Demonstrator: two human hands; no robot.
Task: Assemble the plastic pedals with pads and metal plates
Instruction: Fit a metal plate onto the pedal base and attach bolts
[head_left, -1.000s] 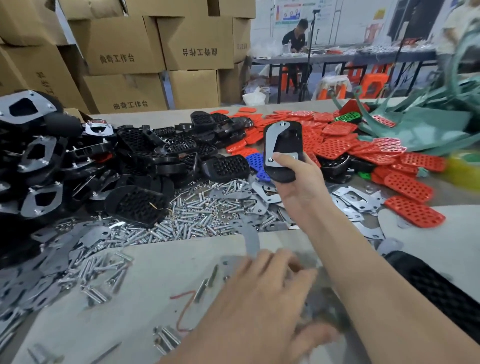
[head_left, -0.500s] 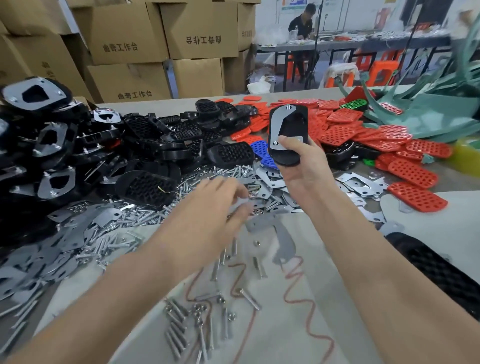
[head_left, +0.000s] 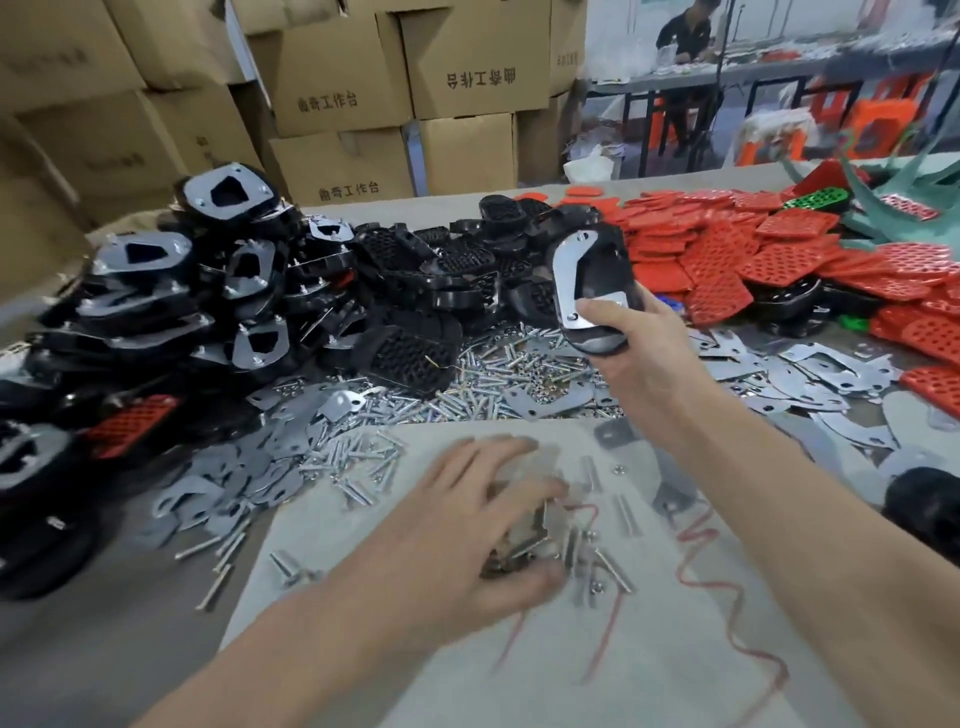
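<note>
My right hand (head_left: 641, 358) grips a black plastic pedal (head_left: 597, 270) upright above the table, and a silver metal plate (head_left: 566, 280) lies along the pedal's left side and bottom. My left hand (head_left: 462, 530) hovers low over the grey cloth (head_left: 597, 675). Its fingers and thumb curl round a blurred metal piece (head_left: 519, 540). Loose screws (head_left: 587, 551) lie just to the right of it.
A stack of black pedals with plates (head_left: 223, 270) rises at the left. Red pads (head_left: 753, 249) are heaped at the right. Screws (head_left: 493, 374) and flat metal plates (head_left: 831, 374) litter the middle. A red string (head_left: 727, 561) curls on the cloth. Cardboard boxes (head_left: 467, 62) stand behind.
My left hand reached forward to the screw pile, then came back down onto the cloth holding something metallic. My right hand kept the pedal raised almost in place.
</note>
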